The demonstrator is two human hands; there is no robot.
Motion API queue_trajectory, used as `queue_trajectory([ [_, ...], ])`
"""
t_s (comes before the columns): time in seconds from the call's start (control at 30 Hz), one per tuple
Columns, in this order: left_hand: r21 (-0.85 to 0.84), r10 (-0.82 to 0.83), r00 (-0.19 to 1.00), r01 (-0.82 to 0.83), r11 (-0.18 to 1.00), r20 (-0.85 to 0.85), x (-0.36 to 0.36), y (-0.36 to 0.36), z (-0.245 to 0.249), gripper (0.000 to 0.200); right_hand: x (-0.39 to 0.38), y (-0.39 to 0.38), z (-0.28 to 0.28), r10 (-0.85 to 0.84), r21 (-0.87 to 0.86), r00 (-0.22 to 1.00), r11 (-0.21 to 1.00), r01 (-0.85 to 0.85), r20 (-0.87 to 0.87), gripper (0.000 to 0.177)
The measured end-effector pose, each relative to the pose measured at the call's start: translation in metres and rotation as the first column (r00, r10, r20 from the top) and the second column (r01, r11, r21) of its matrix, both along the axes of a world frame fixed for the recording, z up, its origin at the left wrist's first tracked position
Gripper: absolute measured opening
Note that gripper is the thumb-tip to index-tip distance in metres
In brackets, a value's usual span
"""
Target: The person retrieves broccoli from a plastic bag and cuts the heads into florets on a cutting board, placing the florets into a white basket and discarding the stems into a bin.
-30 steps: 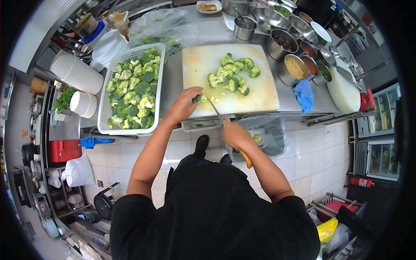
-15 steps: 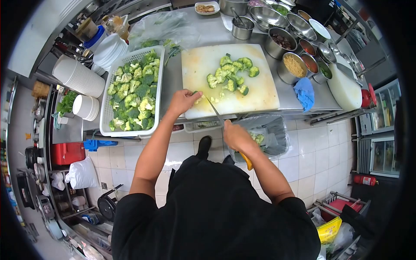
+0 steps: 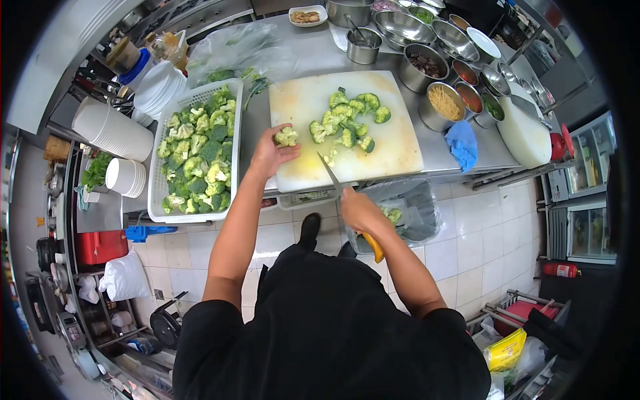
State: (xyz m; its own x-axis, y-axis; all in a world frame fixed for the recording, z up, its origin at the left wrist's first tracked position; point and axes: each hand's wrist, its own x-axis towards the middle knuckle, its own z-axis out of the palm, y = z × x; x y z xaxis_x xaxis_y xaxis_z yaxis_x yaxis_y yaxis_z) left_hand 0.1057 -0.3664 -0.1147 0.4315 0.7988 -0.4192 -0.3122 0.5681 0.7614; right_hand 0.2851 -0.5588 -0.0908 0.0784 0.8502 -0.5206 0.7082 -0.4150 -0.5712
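Observation:
At the left edge of the white cutting board point(image 3: 393, 160), my left hand point(image 3: 268, 155) is curled around a broccoli floret point(image 3: 287, 137), its pale cut side showing. My right hand point(image 3: 363, 212) grips a knife point(image 3: 329, 171) with a yellow handle; the blade points up and left over the board's front edge. Several broccoli florets point(image 3: 347, 120) lie in a loose heap on the middle of the board, with small pale scraps near the knife tip. Left of the board, a white plastic basket point(image 3: 237, 127) is filled with cut broccoli.
Below the board's front edge stands a bin point(image 3: 427, 217) lined with clear plastic, broccoli pieces inside. A blue cloth point(image 3: 462, 143) and a metal pot of yellow shreds point(image 3: 443, 103) sit to the right. Stacked white bowls point(image 3: 113, 130) stand at the left; a clear plastic bag point(image 3: 233, 50) lies behind.
My left hand has moved left and up from the knife tip with the floret, its fingers turning so more of the floret shows. The knife stays near the board's front edge. The view has shifted slightly.

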Motion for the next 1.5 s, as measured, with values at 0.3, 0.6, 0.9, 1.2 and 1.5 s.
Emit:
queue_trajectory([
  [0.3,0.552,0.170,0.565,0.622,0.556,-0.808,0.052,0.031,-0.042,0.047,0.014,-0.019,-0.011,-0.066,0.024,0.992,0.997,0.069,-0.111,0.028],
  [0.6,0.655,0.238,0.666,0.489,0.576,-0.707,0.019,0.001,-0.003,0.039,0.018,-0.025,-0.005,-0.120,-0.016,0.980,0.993,0.119,-0.159,0.027],
  [0.9,0.462,0.039,0.556,0.647,0.607,-0.830,0.006,-0.008,-0.002,0.061,0.006,-0.011,-0.002,-0.083,-0.059,0.972,0.996,0.072,-0.218,0.028],
  [1.2,0.617,0.213,0.579,0.739,0.271,-0.787,0.005,-0.017,0.005,0.052,0.008,-0.015,0.007,0.016,0.114,0.989,0.993,-0.033,0.147,0.023],
  [1.5,0.624,0.225,0.585,0.756,0.196,-0.779,0.014,-0.020,0.011,0.046,-0.006,0.010,0.009,0.099,0.158,0.974,0.979,-0.133,0.204,0.021],
])
